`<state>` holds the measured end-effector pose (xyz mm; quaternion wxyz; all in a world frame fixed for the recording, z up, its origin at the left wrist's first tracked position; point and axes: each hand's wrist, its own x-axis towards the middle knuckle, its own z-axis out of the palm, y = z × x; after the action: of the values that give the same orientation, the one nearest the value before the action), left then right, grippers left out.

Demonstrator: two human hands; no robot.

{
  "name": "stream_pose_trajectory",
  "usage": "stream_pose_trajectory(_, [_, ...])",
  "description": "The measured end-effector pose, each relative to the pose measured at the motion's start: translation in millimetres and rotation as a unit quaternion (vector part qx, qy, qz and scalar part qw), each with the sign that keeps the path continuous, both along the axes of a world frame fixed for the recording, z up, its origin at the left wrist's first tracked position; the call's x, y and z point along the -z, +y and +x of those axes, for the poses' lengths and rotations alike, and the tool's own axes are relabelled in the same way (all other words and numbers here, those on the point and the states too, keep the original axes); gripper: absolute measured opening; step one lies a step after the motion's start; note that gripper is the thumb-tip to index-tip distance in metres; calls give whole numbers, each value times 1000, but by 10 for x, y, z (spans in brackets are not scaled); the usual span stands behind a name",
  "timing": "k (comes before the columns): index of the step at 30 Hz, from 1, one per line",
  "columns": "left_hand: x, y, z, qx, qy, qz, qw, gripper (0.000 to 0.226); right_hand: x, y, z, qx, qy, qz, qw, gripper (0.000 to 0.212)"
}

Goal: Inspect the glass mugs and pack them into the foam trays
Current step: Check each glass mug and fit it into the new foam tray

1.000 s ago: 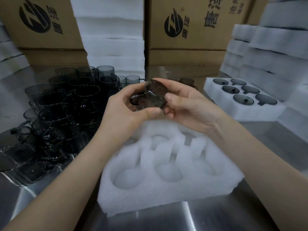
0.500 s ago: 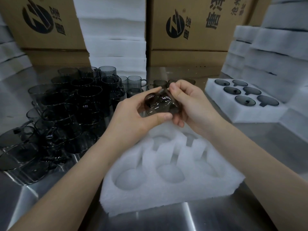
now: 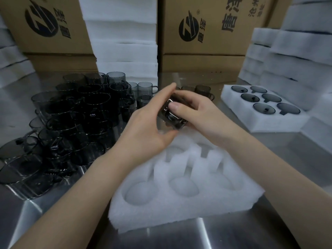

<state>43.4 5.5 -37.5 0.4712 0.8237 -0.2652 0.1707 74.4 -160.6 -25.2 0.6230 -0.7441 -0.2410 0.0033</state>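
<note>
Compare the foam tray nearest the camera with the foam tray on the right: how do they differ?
The near tray's visible pockets are empty; the right tray holds six dark mugs. The near tray lies below the left hand and right hand, which grip the held mug; the right tray sits apart, beside foam stacks. Both are white foam with round pockets, on the metal table.

Left hand (image 3: 143, 126) and right hand (image 3: 201, 114) are bare, with slim fingers. Left forearm (image 3: 86, 187) and right forearm (image 3: 269, 169) are bare to the frame edge. Right thumbnail (image 3: 175, 105) is plain and probably trimmed short, but it's blurry.
</note>
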Motion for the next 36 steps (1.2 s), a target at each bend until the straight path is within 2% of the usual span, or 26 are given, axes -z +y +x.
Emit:
stream_pose_trajectory(3, [-23,-59,-22,-47,-8,49,998,98,-12,63,-57,39,-72,-66,994,26])
stream_pose_trajectory(7, [-26,-73,-40,-68,-37,18,997,83,-19,78,-91,59,-106,-64,991,30])
stream_pose_trajectory(11, [-9,-52,-45,-52,-73,10,996,80,-49,91,-115,50,-12,44,998,34])
stream_pose_trajectory(17, [-8,-18,-66,-15,-127,18,992,77,-99,43,-85,15,92,155,983,35])
stream_pose_trajectory(19, [-13,-23,-76,1,-141,6,990,76,-108,31,-66,-24,131,168,977,35])
stream_pose_trajectory(22, [-31,-30,-82,12,-143,-1,990,78,-105,20,-50,-139,231,190,944,46])
stream_pose_trajectory(24, [-39,-25,-81,8,-141,12,990,81,-92,6,-36,-173,249,186,935,52])
stream_pose_trajectory(26, [-40,-25,-72,-5,-129,24,991,82,-79,-6,-20,-148,235,175,945,51])
stream_pose_trajectory(31, [-32,-31,-43,-55,-74,36,995,90,-36,64,-41,-50,132,132,981,40])
stream_pose_trajectory(36, [-29,-49,-67,-35,-103,36,993,86,-54,60,-46,-26,135,130,982,41])
